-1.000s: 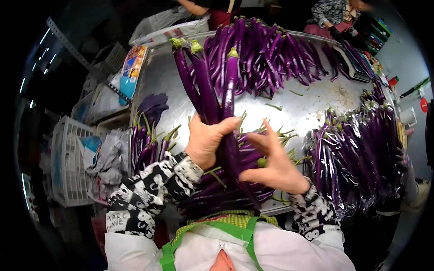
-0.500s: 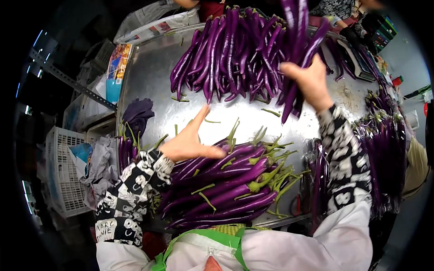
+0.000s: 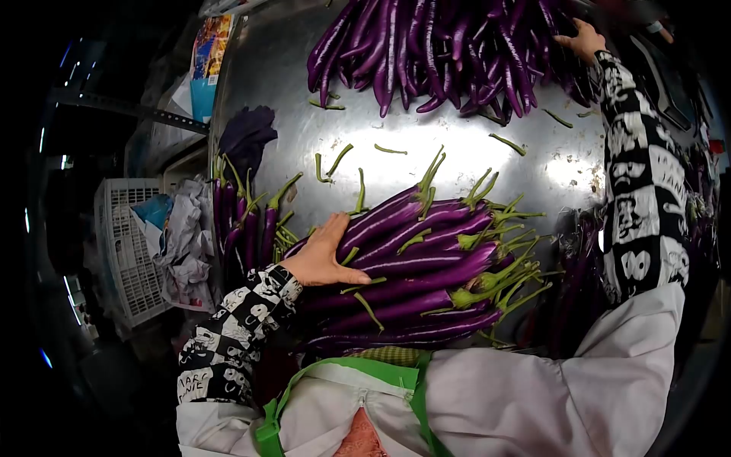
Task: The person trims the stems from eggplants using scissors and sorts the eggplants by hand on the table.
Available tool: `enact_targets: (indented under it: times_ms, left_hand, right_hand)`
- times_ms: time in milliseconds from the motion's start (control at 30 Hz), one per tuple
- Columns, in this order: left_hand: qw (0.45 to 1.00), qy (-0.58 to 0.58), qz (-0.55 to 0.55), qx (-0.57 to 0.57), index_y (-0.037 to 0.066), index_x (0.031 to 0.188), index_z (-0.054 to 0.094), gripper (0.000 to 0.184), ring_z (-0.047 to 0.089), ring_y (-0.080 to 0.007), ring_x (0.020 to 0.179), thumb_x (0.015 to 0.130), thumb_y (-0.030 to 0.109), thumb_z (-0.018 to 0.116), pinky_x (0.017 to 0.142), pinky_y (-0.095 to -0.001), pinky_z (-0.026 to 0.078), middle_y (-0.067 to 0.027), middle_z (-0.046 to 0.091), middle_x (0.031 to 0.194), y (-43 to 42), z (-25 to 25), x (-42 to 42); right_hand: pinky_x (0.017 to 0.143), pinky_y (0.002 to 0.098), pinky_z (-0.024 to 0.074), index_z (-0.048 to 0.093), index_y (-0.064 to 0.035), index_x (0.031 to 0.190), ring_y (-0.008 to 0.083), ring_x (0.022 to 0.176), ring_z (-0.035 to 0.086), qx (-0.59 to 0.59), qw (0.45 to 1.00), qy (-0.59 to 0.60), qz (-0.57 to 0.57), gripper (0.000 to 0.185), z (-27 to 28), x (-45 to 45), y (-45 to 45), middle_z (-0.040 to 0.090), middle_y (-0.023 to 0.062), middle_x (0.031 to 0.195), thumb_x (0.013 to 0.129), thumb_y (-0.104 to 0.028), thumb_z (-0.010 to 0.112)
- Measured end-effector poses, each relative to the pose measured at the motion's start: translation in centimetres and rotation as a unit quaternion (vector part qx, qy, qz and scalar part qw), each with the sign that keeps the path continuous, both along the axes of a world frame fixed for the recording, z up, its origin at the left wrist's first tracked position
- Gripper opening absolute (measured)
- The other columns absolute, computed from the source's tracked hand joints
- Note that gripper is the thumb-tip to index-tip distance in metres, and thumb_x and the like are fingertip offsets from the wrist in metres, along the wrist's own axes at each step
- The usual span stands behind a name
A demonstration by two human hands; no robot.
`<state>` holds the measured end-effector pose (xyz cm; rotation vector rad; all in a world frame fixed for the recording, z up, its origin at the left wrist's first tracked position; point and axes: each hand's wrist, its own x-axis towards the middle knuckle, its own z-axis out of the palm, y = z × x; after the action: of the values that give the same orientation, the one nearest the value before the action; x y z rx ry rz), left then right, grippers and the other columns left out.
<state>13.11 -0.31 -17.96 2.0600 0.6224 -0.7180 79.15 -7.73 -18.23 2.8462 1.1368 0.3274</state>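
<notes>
A white basket (image 3: pixel 131 247) is at nine o'clock; a few purple eggplants (image 3: pixel 228 221) come next, below a dark cloth (image 3: pixel 247 133) at ten; the left arm is bent, and the left hand (image 3: pixel 324 255) lies flat on the near pile (image 3: pixel 434 255) of eggplants in the middle, fingers spread toward one, thumb toward three, gripping nothing; the far pile (image 3: pixel 426 53) is up at one; the right arm is stretched long, its hand (image 3: pixel 585 39) beside that pile between one and two; I cannot tell how open it is or if it holds any.
</notes>
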Motion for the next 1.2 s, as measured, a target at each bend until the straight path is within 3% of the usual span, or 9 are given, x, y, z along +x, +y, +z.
enact_targets:
  times_ms: [267,333,433,467,567,633,800,967,1200]
  left_hand:
    - [0.993,-0.098,0.056,0.02,-0.009,0.138,0.031,0.111,0.048,-0.0393,0.121,0.064,0.059,0.079,0.105,-0.0413,0.036,-0.0304,0.048,0.129,-1.0,1.8,-0.1]
    - [0.956,-0.093,0.214,-0.177,-0.008,0.137,0.036,0.104,0.051,-0.0327,0.119,0.068,0.059,0.076,0.103,-0.0359,0.038,-0.0254,0.052,0.128,0.7,0.6,-0.8]
    - [0.983,-0.012,0.144,-0.112,-0.009,0.134,0.04,0.098,0.055,-0.0295,0.114,0.075,0.063,0.069,0.099,-0.0354,0.043,-0.0255,0.055,0.123,1.1,-0.8,-0.9]
    - [0.979,0.014,0.17,-0.11,-0.009,0.132,0.041,0.098,0.057,-0.03,0.112,0.074,0.064,0.07,0.098,-0.0359,0.044,-0.026,0.056,0.122,1.3,-1.3,-0.6]
    - [0.973,0.038,0.204,-0.096,-0.01,0.129,0.045,0.095,0.059,-0.0297,0.109,0.072,0.061,0.074,0.095,-0.0355,0.046,-0.0256,0.058,0.119,0.8,-1.1,0.6]
    - [0.993,0.019,0.11,0.043,-0.009,0.122,0.049,0.072,0.061,-0.0221,0.097,0.078,0.041,0.076,0.087,-0.033,0.049,-0.019,0.063,0.108,0.6,-1.6,0.8]
    - [0.993,-0.011,0.113,-0.034,-0.007,0.12,0.052,0.067,0.061,-0.0201,0.096,0.069,0.022,0.084,0.087,-0.0313,0.049,-0.016,0.065,0.106,-0.2,1.3,0.5]
    - [0.974,-0.026,0.167,-0.153,-0.006,0.123,0.048,0.074,0.061,-0.0211,0.099,0.062,0.012,0.087,0.092,-0.032,0.048,-0.015,0.063,0.109,0.0,1.9,-1.5]
    - [0.908,-0.074,0.284,-0.299,-0.003,0.121,0.052,0.064,0.064,-0.014,0.087,0.065,0.003,0.083,0.079,-0.0295,0.054,-0.0088,0.065,0.105,-1.6,0.8,-3.4]
  right_hand:
    - [0.099,0.0375,0.0427,0.054,0.0025,0.127,0.0287,0.119,0.054,0.255,0.932,0.221,0.13,0.059,1.4,-18.2,-14.0,0.057,0.0198,0.127,0.083,-0.034,0.07]
    - [0.097,0.0396,0.0431,0.052,0.0001,0.129,0.0267,0.12,0.054,0.213,0.935,0.271,0.078,0.06,2.4,-24.9,-19.3,0.058,0.0184,0.126,0.083,-0.032,0.07]
    - [0.075,0.0289,0.0465,0.055,0.0022,0.124,0.0164,0.085,0.056,0.281,0.888,0.364,0.006,0.047,0.8,-32.8,-26.6,0.062,0.0139,0.115,0.083,-0.017,0.069]
    - [0.079,0.0292,0.0476,0.054,0.0026,0.123,0.0182,0.091,0.058,0.302,0.864,0.401,-0.032,0.045,1.7,-35.7,-28.0,0.061,0.0141,0.114,0.083,-0.013,0.069]
    - [0.085,0.0341,0.0494,0.051,0.0026,0.123,0.0248,0.105,0.058,0.362,0.846,0.376,-0.108,0.044,-0.1,-41.7,-32.0,0.057,0.015,0.115,0.084,-0.01,0.069]
    - [0.087,0.0375,0.0478,0.05,0.0034,0.122,0.0322,0.106,0.055,0.302,0.879,0.33,-0.167,0.047,-2.0,-44.9,-34.3,0.052,0.0202,0.117,0.081,-0.006,0.07]
    - [0.101,0.0452,0.0349,0.052,0.0035,0.118,0.0402,0.12,0.04,0.175,0.954,0.212,-0.117,0.045,-5.9,-50.3,-34.7,0.044,0.0217,0.128,0.077,-0.005,0.068]
    - [0.098,0.0469,0.0369,0.052,-0.0007,0.121,0.039,0.119,0.041,0.18,0.963,0.151,-0.133,0.045,-7.0,-50.9,-35.3,0.042,0.0207,0.132,0.08,-0.009,0.067]
    - [0.093,0.0488,0.0396,0.046,-0.0075,0.129,0.0389,0.114,0.045,0.088,0.95,0.176,-0.241,0.05,-6.9,-51.2,-36.4,0.044,0.0169,0.129,0.083,-0.015,0.066]
